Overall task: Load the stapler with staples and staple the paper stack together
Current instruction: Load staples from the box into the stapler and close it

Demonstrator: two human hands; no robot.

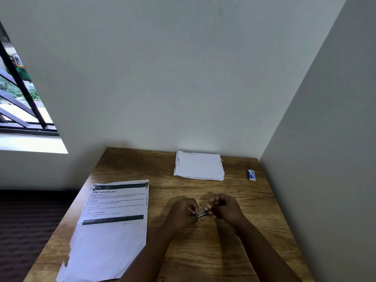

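Left hand and right hand both clasp a small silver metal stapler mid-tabletop. Printed white paper stack at wooden tabletop's left edge; blue-white staple box near far right corner.

The printed sheet reads "2748" and "Wipe baseboards clean".

A wood-grain tabletop stands in a corner between two plain pale walls. At the left, a window with dark bars shows greenery outside, above a bright white sill.
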